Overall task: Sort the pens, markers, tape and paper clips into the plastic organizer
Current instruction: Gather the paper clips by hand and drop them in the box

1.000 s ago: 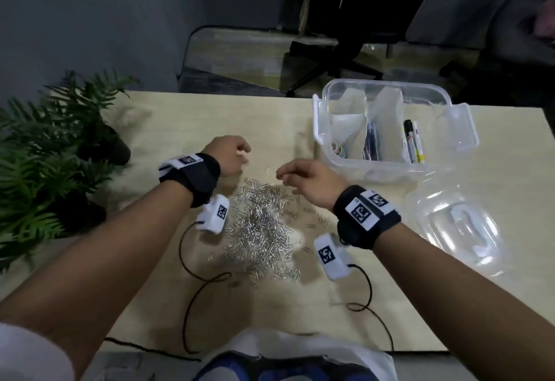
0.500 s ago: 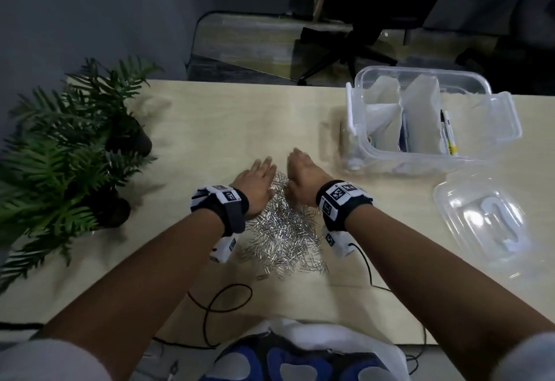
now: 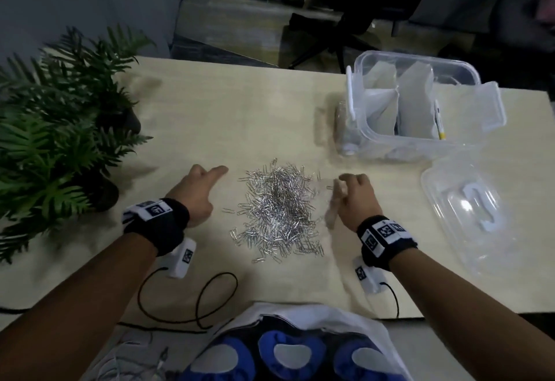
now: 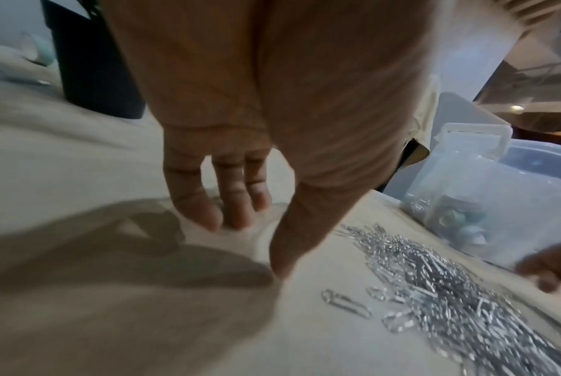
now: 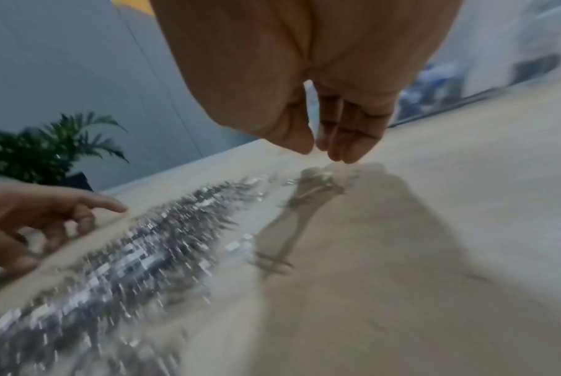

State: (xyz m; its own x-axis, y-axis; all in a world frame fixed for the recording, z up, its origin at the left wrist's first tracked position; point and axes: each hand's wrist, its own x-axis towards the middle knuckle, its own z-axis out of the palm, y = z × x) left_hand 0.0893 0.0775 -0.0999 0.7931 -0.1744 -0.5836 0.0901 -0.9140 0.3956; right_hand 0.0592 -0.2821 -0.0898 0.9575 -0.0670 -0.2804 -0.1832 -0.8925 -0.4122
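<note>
A heap of silver paper clips (image 3: pixel 277 209) lies on the pale table between my hands, also visible in the left wrist view (image 4: pixel 433 287) and blurred in the right wrist view (image 5: pixel 143 254). My left hand (image 3: pixel 210 176) is just left of the heap, its relaxed fingers (image 4: pixel 237 203) reaching down to the table and holding nothing. My right hand (image 3: pixel 348 188) hovers at the heap's right edge with fingers (image 5: pixel 346 137) hanging straight and empty. The clear plastic organizer (image 3: pixel 405 147) stands at the back right with white dividers and a pen (image 3: pixel 439 122) inside.
The organizer's clear lid (image 3: pixel 468 209) lies on the table to the right of my right hand. Potted ferns (image 3: pixel 60 128) fill the left side. A black cable (image 3: pixel 210 299) loops near the front edge.
Half a second ago both hands lay side by side on the far end of the heap. They have since parted, left hand to the left, right hand to the right. The heap looks tighter.
</note>
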